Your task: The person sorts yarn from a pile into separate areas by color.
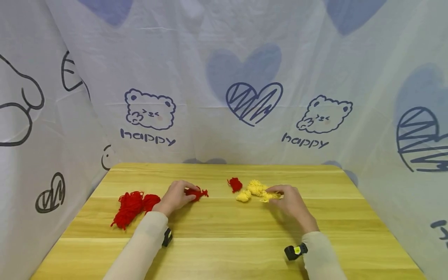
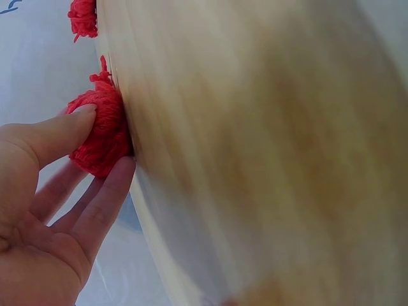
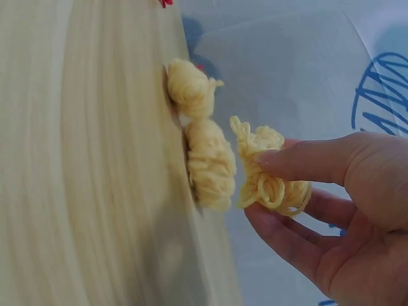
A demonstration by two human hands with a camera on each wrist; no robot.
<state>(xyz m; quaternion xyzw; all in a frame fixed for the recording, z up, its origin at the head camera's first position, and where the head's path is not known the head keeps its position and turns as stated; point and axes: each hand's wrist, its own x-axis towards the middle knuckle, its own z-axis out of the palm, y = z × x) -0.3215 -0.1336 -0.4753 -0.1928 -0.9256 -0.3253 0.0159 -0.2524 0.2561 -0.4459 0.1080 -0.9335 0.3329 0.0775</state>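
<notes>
On the left side of the table, my left hand [image 1: 176,197] pinches a small red yarn ball [image 2: 105,137] between thumb and fingers; it sits at the tabletop with a loose strand sticking out. My right hand [image 1: 291,200] grips a small looped yellow yarn bundle [image 3: 260,175], held slightly off the wood in the right wrist view. Close beside it lie two more yellow yarn balls, a larger one [image 1: 256,187] and a smaller one [image 1: 243,195]. Another red yarn ball [image 1: 236,184] rests just left of the yellow ones.
Left of my left forearm lie a large red yarn heap [image 1: 129,208] and a red ball [image 1: 150,202], partly hidden by the wrist. The wooden table [image 1: 224,249] ends against a white printed curtain [image 1: 203,132], which also hangs at both sides.
</notes>
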